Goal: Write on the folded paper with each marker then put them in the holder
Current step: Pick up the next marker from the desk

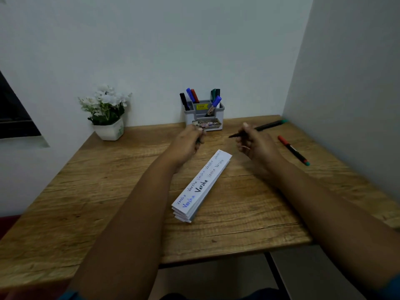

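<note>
We see a small office or study corner: wooden desk [108, 202], marker holder [204, 114], potted white flowers [107, 111], plain walls.

The light is soft, dim and even, with a cool grey cast on the walls; its source is not visible. Shadows are faint: a weak one lies under the folded paper [202, 186] on the bench [91, 202], and the corner of the room right of the holder [204, 114] is darker. No glare shows on the wood. The wide lens bends the scene, so the bench edges splay outward and the forearms swell toward the bottom of the frame. Both hands, just nearer than the holder, are smeared by motion blur. Writing on the paper is soft but partly legible; the bottom corners are dark and unfocused.
</note>
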